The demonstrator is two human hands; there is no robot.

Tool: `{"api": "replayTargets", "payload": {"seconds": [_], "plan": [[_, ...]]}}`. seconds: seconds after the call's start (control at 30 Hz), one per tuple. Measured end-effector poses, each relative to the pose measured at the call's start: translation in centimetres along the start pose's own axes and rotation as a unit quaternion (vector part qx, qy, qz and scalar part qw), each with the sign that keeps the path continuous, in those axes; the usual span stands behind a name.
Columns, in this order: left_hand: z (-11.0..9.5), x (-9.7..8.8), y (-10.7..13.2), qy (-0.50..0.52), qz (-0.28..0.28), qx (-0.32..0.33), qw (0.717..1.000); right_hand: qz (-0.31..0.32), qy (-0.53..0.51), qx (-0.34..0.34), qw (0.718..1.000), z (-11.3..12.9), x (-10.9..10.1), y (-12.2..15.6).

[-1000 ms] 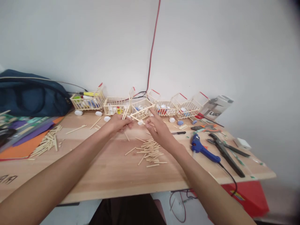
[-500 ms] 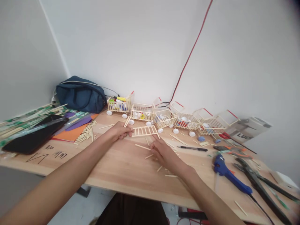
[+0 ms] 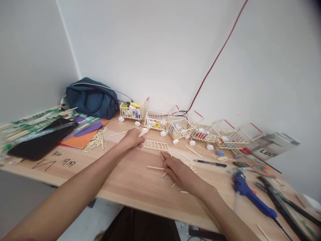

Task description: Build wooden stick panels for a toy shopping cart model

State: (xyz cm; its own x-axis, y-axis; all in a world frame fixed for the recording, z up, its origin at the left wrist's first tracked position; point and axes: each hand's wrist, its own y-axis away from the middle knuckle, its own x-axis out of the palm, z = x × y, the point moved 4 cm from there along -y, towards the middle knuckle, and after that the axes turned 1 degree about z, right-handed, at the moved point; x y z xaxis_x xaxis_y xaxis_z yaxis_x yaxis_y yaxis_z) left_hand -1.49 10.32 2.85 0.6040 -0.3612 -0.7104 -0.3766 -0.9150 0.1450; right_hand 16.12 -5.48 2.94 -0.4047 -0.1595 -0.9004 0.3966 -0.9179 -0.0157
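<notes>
My left hand (image 3: 133, 139) is closed around the left end of a small ladder-like frame of thin wooden sticks (image 3: 156, 145). A few sticks jut up from its grip. My right hand (image 3: 177, 169) lies low over the table at the frame's right end, index finger stretched out and the other fingers loosely bent. Its fingertips are beside loose sticks, one of them a wooden stick (image 3: 154, 167) lying just left of the thumb. Whether the right fingers touch the frame or a stick is hard to make out.
Several miniature stick-built shopping carts (image 3: 156, 121) stand along the wall. A blue glue gun (image 3: 253, 195), pliers (image 3: 281, 207) and a pen (image 3: 210, 163) lie to the right. At left are a black phone (image 3: 41, 139), a stick pile (image 3: 96, 140) and a blue bag (image 3: 92, 100).
The view has shifted slightly. My right hand has slid left and nearer, off the frame's right corner. The frame has come a little nearer with my left hand, and a loose stick has moved nearer.
</notes>
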Motion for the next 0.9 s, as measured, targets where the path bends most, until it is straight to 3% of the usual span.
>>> {"api": "replayTargets", "payload": {"seconds": [0.13,0.27,0.37,0.47,0.63,0.77,0.9], "plan": [[0.4,-0.7,0.6,-0.080,0.008,0.044,0.996,-0.003,-0.015,-0.028,0.999,-0.1,-0.5,0.8],[1.5,-1.4,1.2,-0.127,0.031,0.034,0.991,0.009,-0.024,-0.028,0.999,0.0,-1.1,1.5],[1.8,-2.2,1.6,-0.193,0.010,0.021,0.981,0.018,-0.018,-0.021,0.999,0.0,-1.4,2.2],[1.3,-2.6,1.9,-0.194,-0.031,0.031,0.980,0.026,0.004,-0.024,0.999,0.2,-1.8,2.8],[-0.9,-0.7,2.9,-0.130,-0.041,0.129,0.982,0.030,0.044,-0.013,0.999,1.0,-2.0,3.1],[-1.6,1.3,3.8,-0.204,-0.051,0.179,0.961,0.032,0.053,-0.004,0.998,1.3,-1.4,3.0],[-1.6,1.9,4.1,-0.243,-0.055,0.193,0.949,0.041,0.053,0.001,0.998,1.2,-1.0,2.9]]}}
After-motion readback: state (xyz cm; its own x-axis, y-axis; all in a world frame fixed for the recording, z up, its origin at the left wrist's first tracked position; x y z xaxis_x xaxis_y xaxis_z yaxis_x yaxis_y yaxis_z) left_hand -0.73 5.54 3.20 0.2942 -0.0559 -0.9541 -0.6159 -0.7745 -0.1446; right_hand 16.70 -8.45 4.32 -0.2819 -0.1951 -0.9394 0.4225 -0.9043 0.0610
